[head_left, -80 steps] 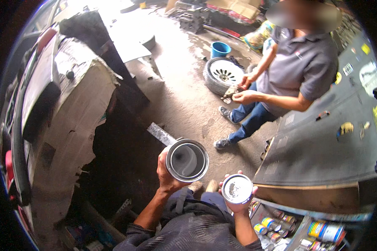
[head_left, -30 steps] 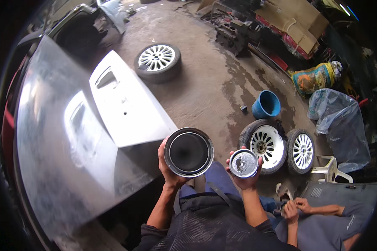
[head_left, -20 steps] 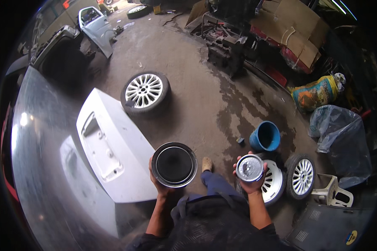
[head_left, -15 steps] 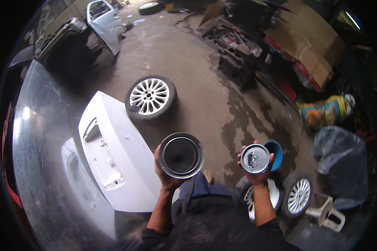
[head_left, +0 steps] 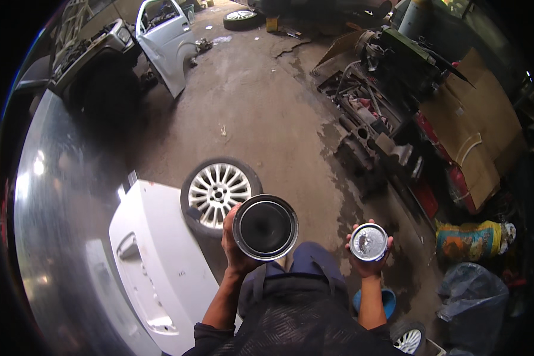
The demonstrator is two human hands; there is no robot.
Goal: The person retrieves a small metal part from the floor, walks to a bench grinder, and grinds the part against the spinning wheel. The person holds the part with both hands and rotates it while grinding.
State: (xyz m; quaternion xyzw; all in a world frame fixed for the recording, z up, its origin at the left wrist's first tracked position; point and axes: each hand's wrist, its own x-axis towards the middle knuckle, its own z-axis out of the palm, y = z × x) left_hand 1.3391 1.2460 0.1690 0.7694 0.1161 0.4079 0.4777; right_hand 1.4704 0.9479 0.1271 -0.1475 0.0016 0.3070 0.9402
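Observation:
My left hand [head_left: 234,252] is wrapped round the side of a wide round can [head_left: 265,228]. The can's top faces up and its inside looks dark; I cannot tell how full it is. To the right, my right hand [head_left: 368,266] grips a smaller round can [head_left: 369,242] from below, fingertips showing around its sides. Silver-grey, with dark blotches, is the top of this smaller can. Both cans are held apart, in front of my body at about the same height.
A white car trunk lid [head_left: 160,255] lies at left, beside a wheel [head_left: 219,194] on the floor. Below my right forearm is a blue bucket [head_left: 387,301]. Engine parts [head_left: 362,148], cardboard [head_left: 477,127], a yellow sack [head_left: 471,240] and grey plastic sheeting [head_left: 471,291] line the right side.
The view has tilted up, so the floor wheel and trunk lid appear lower. Both cans stay in my hands and sit slightly lower and further right in the picture.

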